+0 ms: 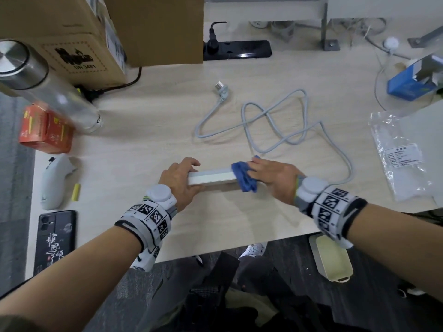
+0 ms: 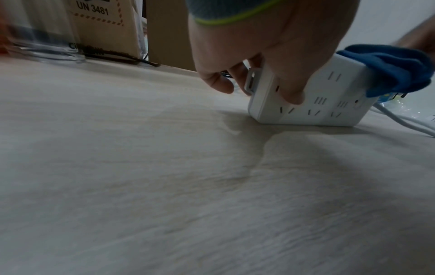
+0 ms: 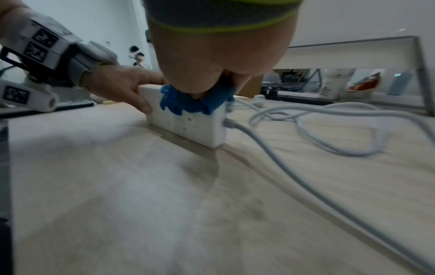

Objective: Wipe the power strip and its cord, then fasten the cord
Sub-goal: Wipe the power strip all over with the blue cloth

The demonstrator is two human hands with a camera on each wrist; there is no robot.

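Standing on its long edge on the pale wood counter (image 1: 134, 144), lower centre of the head view: white power strip (image 1: 211, 179), socket face turned toward the near edge of the counter, as seen from the left wrist view (image 2: 313, 104). Gripped at its left end by the left hand (image 1: 178, 178), fingers curled over the top and far side, thumb pressed on the socket face (image 2: 292, 93). Draped over the right end: blue cloth (image 1: 243, 176), bunched and hanging down the front face (image 3: 195, 104). Pressed onto the strip by the right hand (image 1: 273, 174), fingers bent down over the cloth and holding it against the top edge. Running from the strip's right end: grey-white cord (image 1: 275, 125), curving out to the right, then lying in loose crossing loops above centre, plug (image 1: 221, 91) loose on the counter higher up.

Farther out, upper left of the frame: cardboard boxes (image 1: 79, 44) and a clear bottle with a metal cap (image 1: 45, 82), blurred, beside an orange carton (image 1: 45, 131). Lower left: white controller (image 1: 54, 180), small yellow object (image 1: 76, 191), black phone (image 1: 55, 240). Top centre: black power strip (image 1: 239, 50) with one plug in it. Right side: blue box (image 1: 410, 83) and a clear plastic bag with a label (image 1: 400, 154).
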